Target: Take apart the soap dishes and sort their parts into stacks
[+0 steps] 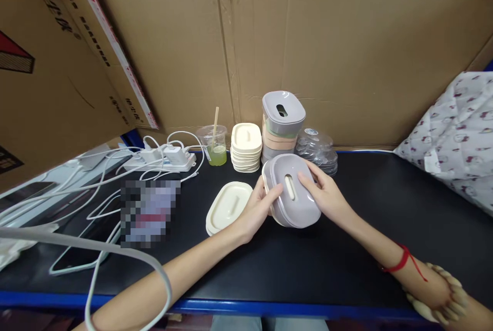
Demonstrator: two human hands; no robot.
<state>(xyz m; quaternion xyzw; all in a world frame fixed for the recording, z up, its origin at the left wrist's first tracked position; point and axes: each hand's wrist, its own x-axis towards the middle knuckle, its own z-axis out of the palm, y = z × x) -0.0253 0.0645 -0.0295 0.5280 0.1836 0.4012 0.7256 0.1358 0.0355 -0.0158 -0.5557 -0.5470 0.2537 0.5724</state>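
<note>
A grey rounded plastic lid (304, 197) with an oval slot is held tilted above the black table, with a cream piece behind it whose raised bar shows through the slot. My left hand (258, 207) grips its left side, thumb on the front. On its right edge, my right hand (325, 192) presses with thumb and fingers. Beside my left hand lies a cream lid (230, 206). Behind are a stack of cream lids (246, 148) and a stack of grey, green and peach containers (284, 120).
Clear plastic domes (318, 151) stand behind my right hand. A cup of green drink (216, 148) stands near a power strip (165, 162) with tangled white cables. One cable (127, 249) crosses my left forearm. Cardboard walls the back; patterned cloth (458, 135) hangs at right.
</note>
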